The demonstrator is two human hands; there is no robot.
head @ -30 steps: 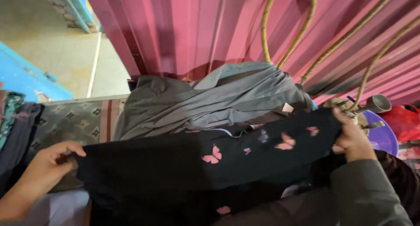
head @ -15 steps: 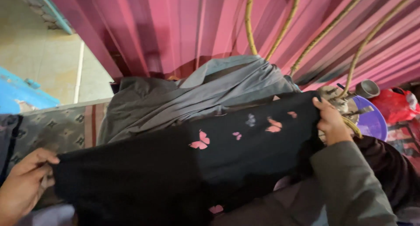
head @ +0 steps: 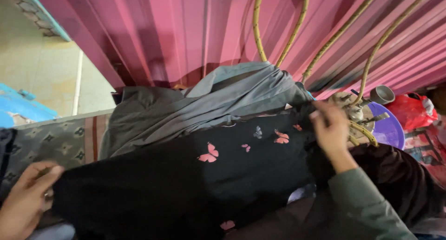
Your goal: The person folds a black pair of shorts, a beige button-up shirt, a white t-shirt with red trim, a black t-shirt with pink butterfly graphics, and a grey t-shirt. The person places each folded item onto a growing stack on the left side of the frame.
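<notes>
Left hand pinches the black butterfly-print garment at its left edge; the garment lies stretched over grey clothes. Right hand grips its right edge, fingers closed. Risk: that edge may catch the tap fitting nearby. Against the earlier frame, the garment sits lower and the right hand has shifted inward.

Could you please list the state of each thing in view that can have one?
Black butterfly-print garment: stretched out flat between both hands.
Left hand: gripping the garment's left edge.
Right hand: pinching its right edge.
Grey garment: crumpled in a heap behind.
Purple basin: partly hidden.
Yellow hoses: hanging in loops.
</notes>
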